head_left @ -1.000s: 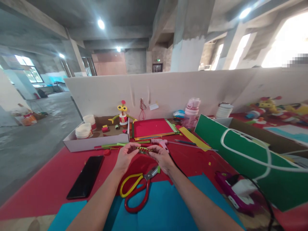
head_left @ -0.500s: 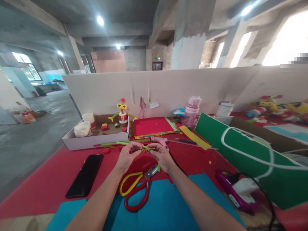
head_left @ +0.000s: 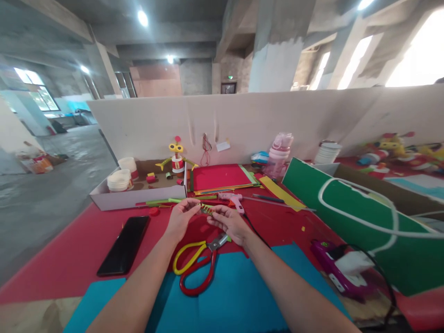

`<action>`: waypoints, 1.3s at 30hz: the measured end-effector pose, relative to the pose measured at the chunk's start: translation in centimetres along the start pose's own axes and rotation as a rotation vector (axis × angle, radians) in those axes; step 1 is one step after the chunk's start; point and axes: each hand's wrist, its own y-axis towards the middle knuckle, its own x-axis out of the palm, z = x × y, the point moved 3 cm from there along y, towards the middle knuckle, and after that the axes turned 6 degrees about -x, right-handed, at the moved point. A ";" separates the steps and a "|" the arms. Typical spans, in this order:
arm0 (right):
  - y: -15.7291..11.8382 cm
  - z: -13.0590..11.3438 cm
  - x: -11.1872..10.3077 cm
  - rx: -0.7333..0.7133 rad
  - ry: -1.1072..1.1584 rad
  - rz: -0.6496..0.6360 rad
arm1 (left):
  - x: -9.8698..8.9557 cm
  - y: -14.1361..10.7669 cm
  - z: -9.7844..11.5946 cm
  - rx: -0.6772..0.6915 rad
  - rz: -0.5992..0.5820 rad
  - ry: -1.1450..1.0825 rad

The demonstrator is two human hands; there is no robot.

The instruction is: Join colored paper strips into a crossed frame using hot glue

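A small green-and-yellow folded paper strip (head_left: 207, 209), zigzag like a spring, is stretched between my two hands above the red tabletop. My left hand (head_left: 182, 218) pinches its left end between thumb and fingers. At the other end my right hand (head_left: 231, 223) does the same, a little lower. Below the hands lie scissors (head_left: 211, 252) with one yellow and one red handle, on blue paper (head_left: 236, 291). Just behind the hands rests a pink glue gun (head_left: 231, 199).
A black phone (head_left: 124, 245) lies at left. Behind it, a shallow box (head_left: 138, 200) holds paper cups and a paper-cup figure (head_left: 177, 162). Red paper sheets (head_left: 222, 176) are stacked at the back. At right are a green board (head_left: 347, 222), a white cable and a purple power strip (head_left: 342, 273).
The paper strip has gone from level to slanting down to the right, its folds now more visible. My right hand has shifted slightly left, and the view has tilted down a little.
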 end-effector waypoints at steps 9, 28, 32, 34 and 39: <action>-0.4 0.1 0.3 0.084 -0.049 -0.119 | -0.2 -0.1 0.2 0.000 0.005 -0.099; -0.8 -0.3 0.9 0.094 -0.138 -0.065 | -0.6 0.0 0.6 0.021 0.007 -0.372; -0.5 -0.3 0.6 0.029 -0.168 -0.003 | -1.0 0.3 0.3 -0.016 0.034 -0.371; -0.2 -0.4 0.3 -0.045 -0.208 0.044 | -1.2 0.4 0.1 -0.055 0.050 -0.360; 0.5 -0.6 -0.5 -0.223 -0.311 0.127 | -1.5 0.5 0.1 -0.078 0.106 -0.371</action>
